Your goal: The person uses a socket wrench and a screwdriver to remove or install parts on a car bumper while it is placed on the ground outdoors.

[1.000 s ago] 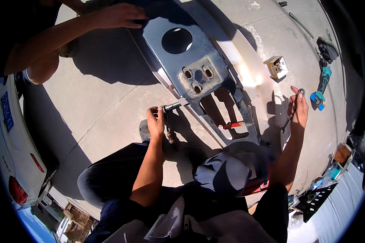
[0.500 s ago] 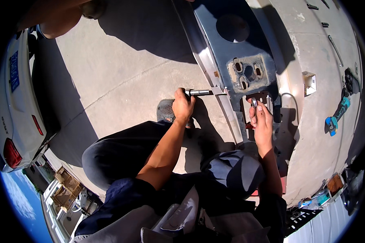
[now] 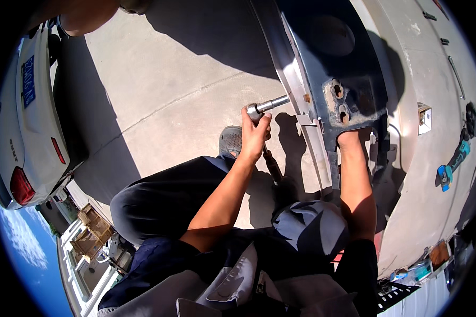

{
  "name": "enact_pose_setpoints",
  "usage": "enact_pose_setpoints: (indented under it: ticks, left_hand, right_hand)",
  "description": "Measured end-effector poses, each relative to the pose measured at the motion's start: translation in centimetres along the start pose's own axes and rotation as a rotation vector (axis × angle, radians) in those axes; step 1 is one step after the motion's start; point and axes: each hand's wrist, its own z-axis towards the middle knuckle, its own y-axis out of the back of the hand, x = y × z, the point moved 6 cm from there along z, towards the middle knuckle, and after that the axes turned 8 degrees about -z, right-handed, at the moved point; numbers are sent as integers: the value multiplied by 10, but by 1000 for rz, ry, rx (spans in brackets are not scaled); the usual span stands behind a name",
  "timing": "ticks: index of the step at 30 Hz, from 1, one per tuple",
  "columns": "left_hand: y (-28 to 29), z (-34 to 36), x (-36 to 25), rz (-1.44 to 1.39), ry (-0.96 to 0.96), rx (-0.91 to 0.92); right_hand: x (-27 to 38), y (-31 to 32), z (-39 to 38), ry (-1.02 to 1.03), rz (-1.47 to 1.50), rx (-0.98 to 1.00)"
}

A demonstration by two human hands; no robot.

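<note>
My left hand (image 3: 256,133) is closed around the head of a ratchet wrench (image 3: 255,112). A shiny socket (image 3: 276,102) on it points at the edge of a dark blue metal bumper (image 3: 314,63), and the wrench's handle hangs below my fist. Just beyond the socket's tip, a rusty bolt head (image 3: 306,98) sits on the bumper's pale side flange; a small gap seems to part them. My right hand (image 3: 348,139) reaches into an opening in the bumper, past its worn, slotted patch. Only the wrist and forearm show there; the fingers are hidden, with whatever they hold.
On the concrete to the right lie a teal cordless tool (image 3: 460,153), a long bar (image 3: 456,76), loose sockets (image 3: 429,16) and a small open box (image 3: 424,118). A white car (image 3: 34,121) stands at left. Someone's bare limb (image 3: 87,18) shows at upper left.
My right hand, which held a small metal piece over the opening, has gone inside it. My left hand has raised the ratchet wrench, bringing its socket toward the rusty bolt. The whole view has shifted.
</note>
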Motion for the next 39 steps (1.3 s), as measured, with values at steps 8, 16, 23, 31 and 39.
enact_pose_setpoints:
  ticks: [8,16,23,31,39]
  left_hand:
    - [-25,-10,-47,93,-413,105]
    - [-36,-14,-52,239,-610,204]
    - [-41,-14,-66,282,-498,210]
    - [-43,-13,-64,149,-369,207]
    - [-50,-14,-65,150,-420,265]
  right_hand:
    - [42,-21,14,-175,46,227]
    - [60,-36,20,-273,130,367]
    - [63,-30,18,-186,-154,354]
    - [8,7,18,-109,-464,44]
    - [-26,29,-4,-109,-717,-13]
